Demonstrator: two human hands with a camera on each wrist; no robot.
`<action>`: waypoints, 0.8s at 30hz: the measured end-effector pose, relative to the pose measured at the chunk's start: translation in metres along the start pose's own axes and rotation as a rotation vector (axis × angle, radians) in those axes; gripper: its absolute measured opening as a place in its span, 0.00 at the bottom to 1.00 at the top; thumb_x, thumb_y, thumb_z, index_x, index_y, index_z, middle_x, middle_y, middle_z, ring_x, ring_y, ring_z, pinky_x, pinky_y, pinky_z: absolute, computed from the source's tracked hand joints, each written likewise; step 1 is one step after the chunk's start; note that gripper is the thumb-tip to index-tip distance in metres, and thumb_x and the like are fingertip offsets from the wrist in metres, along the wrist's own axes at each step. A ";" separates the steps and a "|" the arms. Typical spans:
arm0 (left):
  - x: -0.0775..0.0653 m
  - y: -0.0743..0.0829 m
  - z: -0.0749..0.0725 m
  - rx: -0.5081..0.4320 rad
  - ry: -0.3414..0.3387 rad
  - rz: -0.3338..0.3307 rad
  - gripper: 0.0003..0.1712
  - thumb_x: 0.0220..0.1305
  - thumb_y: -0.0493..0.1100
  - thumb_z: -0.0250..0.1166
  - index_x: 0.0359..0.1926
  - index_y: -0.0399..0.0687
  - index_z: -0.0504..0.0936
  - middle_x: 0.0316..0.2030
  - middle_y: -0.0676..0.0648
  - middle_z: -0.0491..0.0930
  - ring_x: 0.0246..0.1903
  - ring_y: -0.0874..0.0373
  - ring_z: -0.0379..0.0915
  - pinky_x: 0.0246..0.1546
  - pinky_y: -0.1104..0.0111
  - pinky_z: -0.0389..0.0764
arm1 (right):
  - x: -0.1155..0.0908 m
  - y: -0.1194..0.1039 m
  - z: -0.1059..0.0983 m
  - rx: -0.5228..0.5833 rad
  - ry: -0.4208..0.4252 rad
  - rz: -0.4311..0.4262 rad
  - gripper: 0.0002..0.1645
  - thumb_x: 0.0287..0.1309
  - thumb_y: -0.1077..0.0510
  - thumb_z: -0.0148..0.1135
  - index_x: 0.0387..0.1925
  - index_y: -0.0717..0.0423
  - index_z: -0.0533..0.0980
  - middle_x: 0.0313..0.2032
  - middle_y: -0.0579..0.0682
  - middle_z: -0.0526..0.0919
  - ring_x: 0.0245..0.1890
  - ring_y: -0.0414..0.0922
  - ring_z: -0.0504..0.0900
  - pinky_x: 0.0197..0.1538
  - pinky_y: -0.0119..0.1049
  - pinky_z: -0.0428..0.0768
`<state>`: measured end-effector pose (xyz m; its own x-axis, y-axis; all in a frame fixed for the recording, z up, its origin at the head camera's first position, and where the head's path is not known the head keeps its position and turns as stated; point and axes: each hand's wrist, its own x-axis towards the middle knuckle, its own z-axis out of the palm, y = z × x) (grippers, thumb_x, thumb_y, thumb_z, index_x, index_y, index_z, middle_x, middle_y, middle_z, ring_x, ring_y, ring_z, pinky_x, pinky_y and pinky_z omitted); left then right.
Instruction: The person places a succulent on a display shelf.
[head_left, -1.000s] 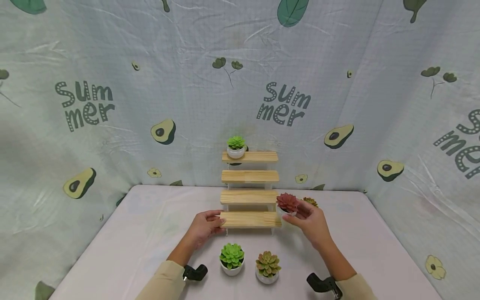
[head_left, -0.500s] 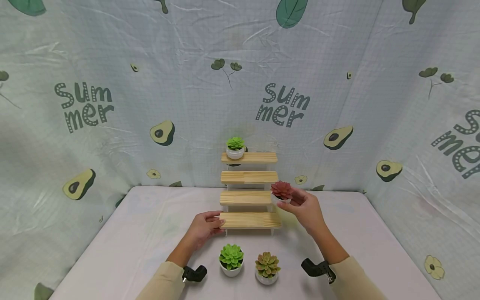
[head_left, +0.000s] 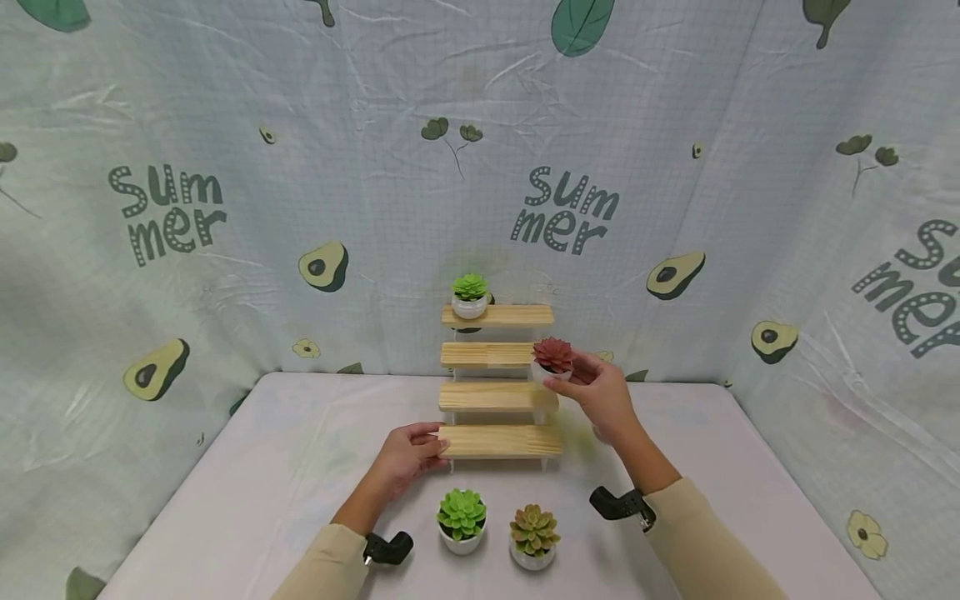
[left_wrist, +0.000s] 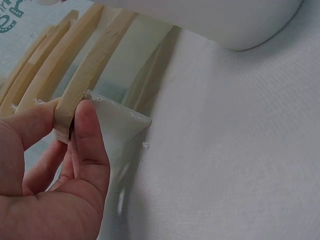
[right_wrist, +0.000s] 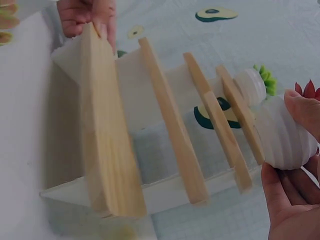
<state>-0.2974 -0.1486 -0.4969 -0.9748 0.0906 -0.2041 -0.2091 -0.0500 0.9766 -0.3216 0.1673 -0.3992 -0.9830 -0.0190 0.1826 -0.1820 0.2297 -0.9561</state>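
Note:
A four-step wooden shelf [head_left: 498, 441] with pale translucent side supports stands on the table. My left hand [head_left: 408, 457] pinches the left end of its lowest board [left_wrist: 95, 60], thumb on one face and fingers on the other. My right hand [head_left: 600, 396] holds a red succulent [head_left: 552, 355] in a white ribbed pot [right_wrist: 287, 132], thumb and fingers around the pot. In the head view this pot overlaps the right end of the second board from the top. A green succulent [head_left: 470, 287] in a white pot sits at the left of the top board.
In front of the shelf stand a bright green succulent [head_left: 462, 512] and a reddish-green succulent [head_left: 534, 530], each in a white pot. A printed cloth [head_left: 405, 208] hangs behind the white table [head_left: 300, 467].
My right hand has carried the red succulent up and to the left, from beside the lowest board to the upper boards. The left hand keeps its grip on the shelf.

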 end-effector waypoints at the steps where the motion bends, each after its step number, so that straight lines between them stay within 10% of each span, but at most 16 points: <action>1: 0.000 0.000 0.000 -0.001 -0.001 -0.001 0.26 0.68 0.30 0.65 0.65 0.28 0.73 0.42 0.41 0.81 0.36 0.57 0.82 0.39 0.66 0.90 | 0.002 -0.002 0.001 -0.018 0.004 -0.013 0.42 0.53 0.54 0.80 0.68 0.60 0.73 0.62 0.60 0.81 0.52 0.38 0.81 0.48 0.18 0.82; 18: -0.002 0.001 0.001 -0.005 0.017 0.007 0.25 0.68 0.29 0.65 0.64 0.28 0.75 0.40 0.41 0.81 0.34 0.57 0.82 0.38 0.64 0.90 | 0.042 -0.025 0.006 -0.059 -0.005 -0.056 0.43 0.52 0.49 0.81 0.68 0.56 0.74 0.60 0.57 0.82 0.57 0.49 0.81 0.50 0.24 0.82; 24: -0.001 0.000 0.001 -0.006 0.017 0.000 0.25 0.68 0.29 0.65 0.64 0.29 0.75 0.40 0.41 0.81 0.35 0.56 0.83 0.38 0.64 0.90 | 0.057 -0.033 0.008 -0.086 -0.002 -0.057 0.45 0.52 0.47 0.80 0.69 0.56 0.73 0.62 0.57 0.81 0.61 0.53 0.80 0.63 0.46 0.82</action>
<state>-0.2967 -0.1472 -0.4964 -0.9759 0.0732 -0.2057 -0.2100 -0.0561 0.9761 -0.3717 0.1512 -0.3592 -0.9713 -0.0363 0.2351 -0.2346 0.3111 -0.9210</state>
